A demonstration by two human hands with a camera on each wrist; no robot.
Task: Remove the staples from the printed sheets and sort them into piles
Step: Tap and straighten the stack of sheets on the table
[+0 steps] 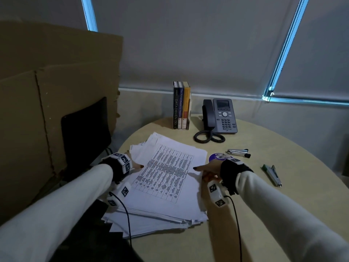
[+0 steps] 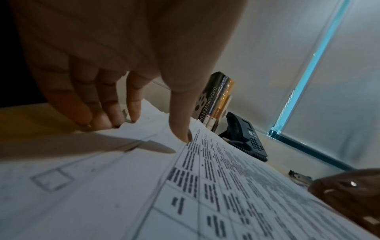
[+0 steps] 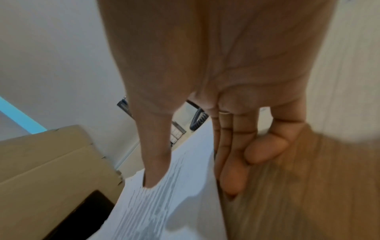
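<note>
A thick, loose stack of printed sheets (image 1: 166, 186) lies on the round beige table (image 1: 255, 214), with a table-printed page on top (image 2: 205, 186). My left hand (image 1: 138, 166) is at the stack's left edge: its thumb tip (image 2: 183, 134) presses the top page, and its straight fingers (image 2: 102, 118) touch the far edge. My right hand (image 1: 204, 172) is at the right edge. Its thumb (image 3: 153, 170) lies on the top sheet (image 3: 185, 186). Its fingers (image 3: 232, 170) run along and partly under that edge, pinching the slightly buckled top sheets.
A silver-and-black stapler (image 1: 238, 153) and a green-and-silver stapling tool (image 1: 272, 174) lie to the right of the stack, near a purple disc (image 1: 217, 156). A desk phone (image 1: 223, 116) and three upright books (image 1: 181, 105) stand at the back. Cardboard (image 1: 56, 91) and a black chair (image 1: 85, 125) stand on the left.
</note>
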